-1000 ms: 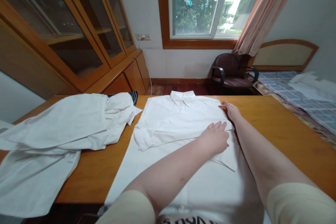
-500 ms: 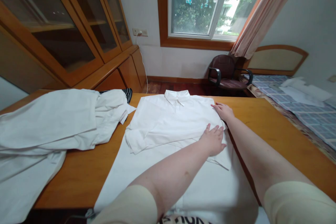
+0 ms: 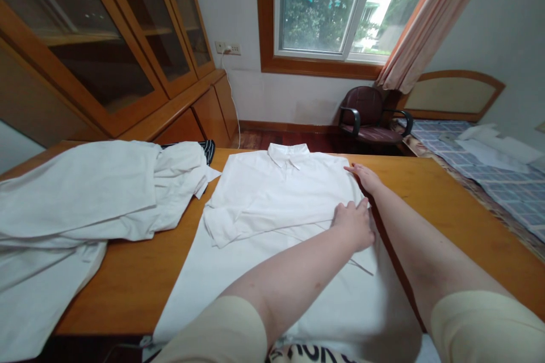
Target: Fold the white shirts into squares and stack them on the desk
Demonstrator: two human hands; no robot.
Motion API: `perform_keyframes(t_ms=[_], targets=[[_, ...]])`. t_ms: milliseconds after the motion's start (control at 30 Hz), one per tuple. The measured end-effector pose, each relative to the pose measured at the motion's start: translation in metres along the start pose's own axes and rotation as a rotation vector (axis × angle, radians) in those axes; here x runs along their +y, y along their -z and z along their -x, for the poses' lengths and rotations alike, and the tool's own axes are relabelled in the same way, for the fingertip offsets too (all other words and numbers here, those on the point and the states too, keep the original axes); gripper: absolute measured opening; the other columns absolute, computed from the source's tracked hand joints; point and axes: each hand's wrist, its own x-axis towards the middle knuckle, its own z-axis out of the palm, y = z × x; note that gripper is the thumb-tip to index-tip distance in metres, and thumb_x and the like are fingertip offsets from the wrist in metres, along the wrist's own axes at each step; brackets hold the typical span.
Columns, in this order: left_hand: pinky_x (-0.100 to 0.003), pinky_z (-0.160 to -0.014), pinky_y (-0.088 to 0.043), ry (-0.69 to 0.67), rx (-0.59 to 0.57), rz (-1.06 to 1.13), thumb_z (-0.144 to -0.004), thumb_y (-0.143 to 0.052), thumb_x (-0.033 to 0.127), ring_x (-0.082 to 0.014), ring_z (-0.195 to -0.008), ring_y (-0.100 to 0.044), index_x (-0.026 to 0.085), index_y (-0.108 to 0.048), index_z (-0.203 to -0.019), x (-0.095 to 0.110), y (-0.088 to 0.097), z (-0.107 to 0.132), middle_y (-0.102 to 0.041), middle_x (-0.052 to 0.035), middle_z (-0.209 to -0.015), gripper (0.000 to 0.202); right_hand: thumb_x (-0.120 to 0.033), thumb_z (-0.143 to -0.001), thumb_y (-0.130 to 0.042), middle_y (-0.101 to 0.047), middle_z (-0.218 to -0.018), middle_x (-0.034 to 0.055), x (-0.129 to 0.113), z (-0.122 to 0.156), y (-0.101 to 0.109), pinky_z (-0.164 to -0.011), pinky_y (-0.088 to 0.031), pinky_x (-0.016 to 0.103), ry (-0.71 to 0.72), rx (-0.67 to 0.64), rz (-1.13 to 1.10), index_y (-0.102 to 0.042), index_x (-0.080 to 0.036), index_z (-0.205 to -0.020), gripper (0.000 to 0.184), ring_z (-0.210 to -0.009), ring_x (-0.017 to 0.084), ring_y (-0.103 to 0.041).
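A white collared shirt (image 3: 272, 187) lies front up on a white cloth (image 3: 221, 289), collar toward the far side, its left sleeve folded in across the body. My left hand (image 3: 352, 226) is at the shirt's lower right edge, by the right sleeve, with fingers bent and closed on the fabric; the fingertips are partly hidden. Just beyond it, my right hand (image 3: 366, 177) rests at the shirt's right shoulder edge. Its fingers are stretched out, touching the fabric from the side without gripping.
A pile of white garments (image 3: 106, 181) covers the left of the wooden table (image 3: 128, 289), with a dark striped cloth (image 3: 208, 150) behind it. Past the far edge stand a maroon armchair (image 3: 366, 110), a glass-door cabinet (image 3: 170, 96) and a bed (image 3: 477, 153).
My left hand has moved slightly right toward the shirt's edge, and its flat fingers have curled in. My right hand stays almost in place. The view has shifted a little.
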Motion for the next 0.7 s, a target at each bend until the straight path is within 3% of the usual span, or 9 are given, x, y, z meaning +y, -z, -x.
perform_keyframes(t_ms=[100, 200, 267, 433, 700], targets=[[-0.050, -0.093, -0.037, 0.026, -0.023, 0.012, -0.083, -0.038, 0.049, -0.0313, -0.118, -0.041, 0.018, -0.044, -0.138, 0.004, 0.001, -0.008, -0.021, -0.0047, -0.155, 0.063, -0.036, -0.097, -0.016, -0.045, -0.142, -0.0019, -0.001, 0.000, 0.000, -0.113, -0.023, 0.037, 0.001, -0.002, 0.026, -0.060, -0.031, -0.124, 0.052, -0.135, 0.019, -0.035], [-0.057, -0.108, -0.016, -0.051, 0.015, 0.007, -0.086, -0.030, 0.046, -0.0324, -0.132, -0.027, 0.015, -0.042, -0.139, 0.000, -0.005, -0.011, -0.024, -0.0053, -0.154, 0.063, -0.036, -0.097, -0.018, -0.045, -0.143, -0.0023, -0.002, 0.000, 0.000, -0.112, -0.024, 0.041, 0.007, -0.009, 0.059, -0.058, -0.034, -0.126, 0.049, -0.136, 0.021, -0.033], [-0.055, -0.112, -0.007, -0.112, 0.025, 0.003, -0.087, -0.028, 0.045, -0.0298, -0.138, -0.017, 0.012, -0.040, -0.139, -0.004, -0.010, -0.012, -0.026, -0.0073, -0.153, 0.063, -0.037, -0.097, -0.018, -0.043, -0.144, -0.0025, -0.001, 0.000, -0.002, -0.112, -0.025, 0.043, 0.001, -0.018, 0.077, -0.056, -0.035, -0.128, 0.049, -0.137, 0.021, -0.030], [-0.051, -0.112, -0.014, -0.146, -0.035, 0.038, -0.089, -0.022, 0.046, -0.0254, -0.141, -0.015, 0.008, -0.033, -0.142, -0.009, -0.018, -0.015, -0.021, -0.0107, -0.154, 0.066, -0.036, -0.098, -0.015, -0.042, -0.145, -0.0010, 0.001, -0.003, -0.005, -0.112, -0.025, 0.044, -0.014, -0.002, 0.094, -0.054, -0.034, -0.130, 0.050, -0.137, 0.021, -0.030], [-0.053, -0.112, -0.013, -0.176, -0.033, 0.038, -0.088, -0.024, 0.047, -0.0240, -0.140, -0.015, 0.006, -0.025, -0.144, -0.011, -0.017, -0.014, -0.023, -0.0120, -0.153, 0.069, -0.035, -0.098, -0.009, -0.035, -0.149, 0.0014, 0.003, -0.005, -0.006, -0.110, -0.027, 0.043, 0.004, -0.044, 0.249, -0.045, -0.034, -0.137, 0.053, -0.138, 0.020, -0.028]])
